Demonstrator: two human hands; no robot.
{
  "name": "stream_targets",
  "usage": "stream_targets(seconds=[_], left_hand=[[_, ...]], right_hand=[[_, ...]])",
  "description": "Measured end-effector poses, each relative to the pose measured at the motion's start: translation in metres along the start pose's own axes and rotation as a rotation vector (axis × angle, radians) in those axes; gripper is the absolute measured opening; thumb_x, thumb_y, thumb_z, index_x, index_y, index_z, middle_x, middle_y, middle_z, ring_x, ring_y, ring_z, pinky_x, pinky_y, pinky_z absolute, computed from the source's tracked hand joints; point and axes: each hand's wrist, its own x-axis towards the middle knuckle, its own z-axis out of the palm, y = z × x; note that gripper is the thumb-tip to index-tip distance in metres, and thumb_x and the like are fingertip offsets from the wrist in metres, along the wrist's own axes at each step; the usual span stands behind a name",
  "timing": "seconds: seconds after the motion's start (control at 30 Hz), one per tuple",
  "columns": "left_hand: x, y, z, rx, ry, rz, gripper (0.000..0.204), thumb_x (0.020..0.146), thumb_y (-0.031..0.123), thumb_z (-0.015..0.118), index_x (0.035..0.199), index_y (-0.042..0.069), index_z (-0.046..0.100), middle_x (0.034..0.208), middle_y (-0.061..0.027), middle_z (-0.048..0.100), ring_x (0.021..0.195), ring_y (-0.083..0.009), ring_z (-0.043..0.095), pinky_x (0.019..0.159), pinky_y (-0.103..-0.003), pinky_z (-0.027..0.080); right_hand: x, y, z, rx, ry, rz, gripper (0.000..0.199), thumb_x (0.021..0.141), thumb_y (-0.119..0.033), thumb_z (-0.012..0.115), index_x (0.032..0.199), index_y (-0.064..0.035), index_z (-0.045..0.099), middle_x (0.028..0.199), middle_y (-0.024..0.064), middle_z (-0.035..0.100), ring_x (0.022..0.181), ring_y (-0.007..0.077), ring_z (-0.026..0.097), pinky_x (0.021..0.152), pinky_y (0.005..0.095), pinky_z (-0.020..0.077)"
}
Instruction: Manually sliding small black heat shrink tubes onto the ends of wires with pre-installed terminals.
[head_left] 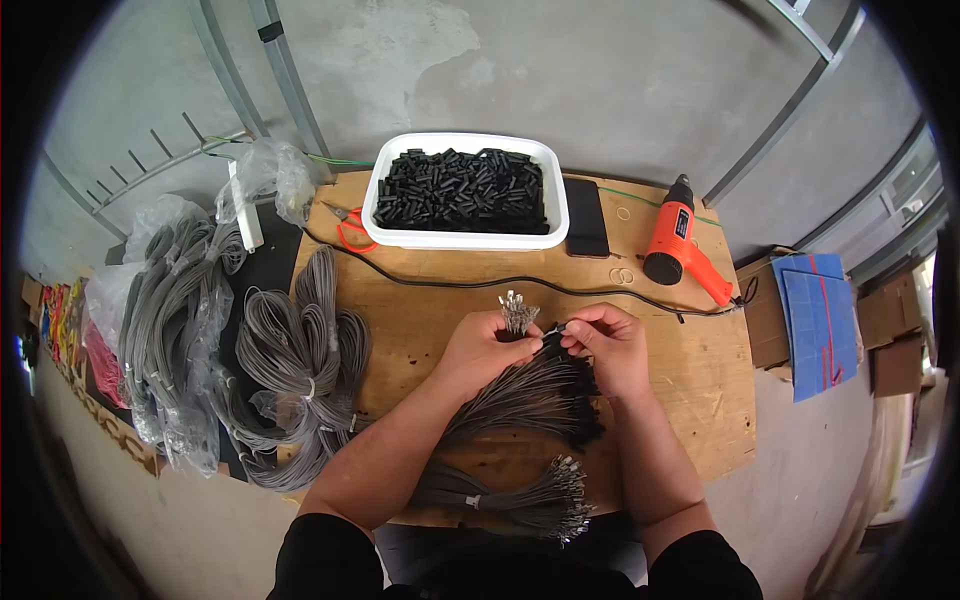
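My left hand (482,350) grips a bundle of grey wires (515,395) near its top, where bare metal terminals (517,312) stick up above my fingers. My right hand (610,345) pinches the tip of one wire from that bundle, right beside the left hand's fingers. Black sleeves (580,400) cover the ends of some of the wires below my right hand. A second tied bundle of grey wires (520,495) with metal terminals lies on the wooden board (430,310) near my body.
A white tub (465,237) full of small black sleeves stands at the board's far edge. Beside it lie a dark phone (586,218), an orange heat gun (680,240) with a black cord, and red-handled scissors (350,230). Grey wire coils (300,350) and bagged wires (175,310) lie left.
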Motion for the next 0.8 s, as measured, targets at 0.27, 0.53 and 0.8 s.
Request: stream_targets(seconds=[0.27,0.53,0.8], left_hand=[[-0.001,-0.001,0.001,-0.009,-0.001,-0.006,0.010,0.087,0.002,0.074,0.094,-0.002,0.069,0.079,-0.0032,0.066,0.072,-0.0093,0.061,0.067,-0.023,0.048],[-0.003,0.003,0.001,0.090,-0.015,-0.001,0.011,0.087,0.006,0.074,0.093,-0.002,0.071,0.079,-0.0034,0.068,0.073,-0.0085,0.062,0.068,-0.023,0.048],[-0.002,0.001,-0.001,0.091,-0.030,0.009,0.011,0.086,0.006,0.074,0.093,-0.002,0.072,0.079,-0.0032,0.069,0.073,-0.0082,0.063,0.068,-0.022,0.049]], right_hand=[[-0.001,-0.014,-0.008,0.352,-0.135,0.221,0.018,0.100,-0.017,0.063,0.099,0.0000,0.066,0.083,0.0091,0.072,0.067,0.0151,0.069,0.057,0.0227,0.0552],[0.000,-0.010,-0.011,0.410,-0.188,0.260,0.017,0.099,-0.016,0.065,0.099,0.0002,0.067,0.081,0.0090,0.072,0.064,0.0153,0.069,0.055,0.0222,0.0562],[-0.001,-0.013,-0.007,0.447,-0.220,0.295,0.017,0.098,-0.016,0.065,0.101,0.0012,0.067,0.082,0.0101,0.072,0.066,0.0165,0.070,0.057,0.0230,0.0575]])
